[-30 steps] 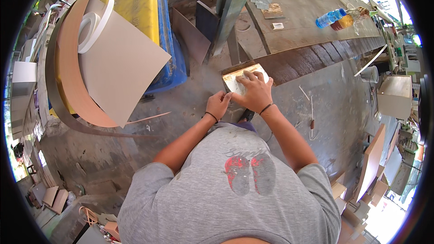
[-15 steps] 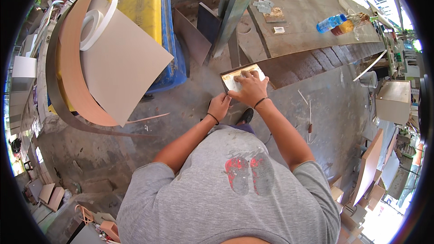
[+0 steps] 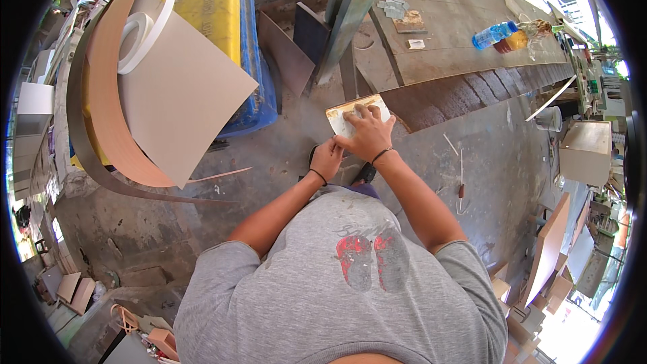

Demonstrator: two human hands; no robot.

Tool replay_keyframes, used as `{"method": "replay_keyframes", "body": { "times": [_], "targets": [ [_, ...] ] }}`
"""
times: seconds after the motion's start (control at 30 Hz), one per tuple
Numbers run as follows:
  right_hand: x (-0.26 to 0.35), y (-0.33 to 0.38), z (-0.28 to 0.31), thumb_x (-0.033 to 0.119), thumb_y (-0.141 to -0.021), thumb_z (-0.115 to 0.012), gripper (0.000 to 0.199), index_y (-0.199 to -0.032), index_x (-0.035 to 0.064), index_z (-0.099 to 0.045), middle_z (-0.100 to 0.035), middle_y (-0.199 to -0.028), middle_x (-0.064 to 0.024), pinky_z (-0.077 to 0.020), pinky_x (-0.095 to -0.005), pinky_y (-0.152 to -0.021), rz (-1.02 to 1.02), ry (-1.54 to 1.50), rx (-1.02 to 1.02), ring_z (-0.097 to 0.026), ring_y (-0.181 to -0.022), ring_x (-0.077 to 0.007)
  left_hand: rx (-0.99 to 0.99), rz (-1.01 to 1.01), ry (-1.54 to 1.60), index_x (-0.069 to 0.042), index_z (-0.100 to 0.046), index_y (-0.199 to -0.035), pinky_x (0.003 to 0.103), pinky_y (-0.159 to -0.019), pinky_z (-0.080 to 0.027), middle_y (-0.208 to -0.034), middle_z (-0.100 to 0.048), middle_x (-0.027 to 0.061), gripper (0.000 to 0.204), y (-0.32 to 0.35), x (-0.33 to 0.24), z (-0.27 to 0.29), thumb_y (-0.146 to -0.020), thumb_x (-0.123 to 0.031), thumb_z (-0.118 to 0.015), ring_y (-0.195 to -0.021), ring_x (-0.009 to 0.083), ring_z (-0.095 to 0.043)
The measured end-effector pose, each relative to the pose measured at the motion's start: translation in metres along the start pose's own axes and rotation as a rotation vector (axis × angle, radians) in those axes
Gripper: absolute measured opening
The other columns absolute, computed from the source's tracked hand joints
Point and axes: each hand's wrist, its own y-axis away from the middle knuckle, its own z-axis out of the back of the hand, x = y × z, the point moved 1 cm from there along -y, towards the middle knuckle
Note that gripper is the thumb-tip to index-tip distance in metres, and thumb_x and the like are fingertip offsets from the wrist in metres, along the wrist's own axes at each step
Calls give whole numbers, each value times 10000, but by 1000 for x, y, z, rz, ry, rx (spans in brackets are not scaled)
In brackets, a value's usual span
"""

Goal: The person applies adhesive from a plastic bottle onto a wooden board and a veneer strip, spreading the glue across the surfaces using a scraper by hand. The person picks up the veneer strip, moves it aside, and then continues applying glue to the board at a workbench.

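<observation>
A long dark brown strip [image 3: 465,96], with wet-looking streaks across it, stretches from the far right toward my hands. My right hand [image 3: 367,128] is closed over a white rectangular block [image 3: 335,120] with a worn, brownish wooden edge. The block lies over the near end of the strip, and the palm hides part of it. Just left and below, my left hand [image 3: 327,160] is closed, thumb and fingers pinched by the block's lower corner. What it pinches, perhaps the strip's end, is hidden.
A flat grey board [image 3: 465,20] carries plastic bottles [image 3: 494,36]. A metal post [image 3: 350,13] stands ahead. At left, a beige panel [image 3: 182,87] and curved strips [image 3: 108,114] rest by a yellow-and-blue bin [image 3: 253,87]. A thin tool [image 3: 461,191] lies on the floor.
My right hand and the white block have moved slightly left and toward me, covering the strip's end that showed before. My left hand stays nearly in place.
</observation>
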Motion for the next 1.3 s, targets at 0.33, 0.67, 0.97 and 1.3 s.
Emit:
{"method": "replay_keyframes", "body": {
  "times": [0.33,0.67,0.97,1.3],
  "targets": [
    [2,-2,-1,590,-695,-654,650,-1231,223,-673,-499,-1423,-64,-239,-751,-988,0,10,9,-370,-1355,-291,-32,-53,-75,-3,-605,-1010,388,-611,-513,-790,-669,187,355,-2,8,-2,-1010,-340,-495,-694,304,-684],
    [4,-7,12,595,-702,-649,634,-1216,225,-681,-519,-1400,-62,-246,-748,-990,-9,18,69,-382,-1346,-285,11,-21,-117,-32,-606,-1013,397,-608,-501,-742,-645,169,325,0,4,0,-1004,-338,-496,-658,318,-654],
    [9,-12,29,566,-707,-647,611,-1213,225,-685,-551,-1342,-54,-283,-741,-981,-40,12,203,-409,-1319,-283,-2,-79,-102,-23,-579,-1040,395,-610,-490,-779,-642,161,272,-2,7,1,-1008,-275,-483,-703,282,-654],
    [15,5,29,580,-701,-683,587,-1164,220,-716,-515,-1370,-106,-253,-792,-960,16,67,340,-394,-1339,-346,287,94,265,-6,-585,-1094,274,-796,-499,-992,-647,40,219,17,9,15,-938,-159,-603,-852,122,-611]
  ]
}}
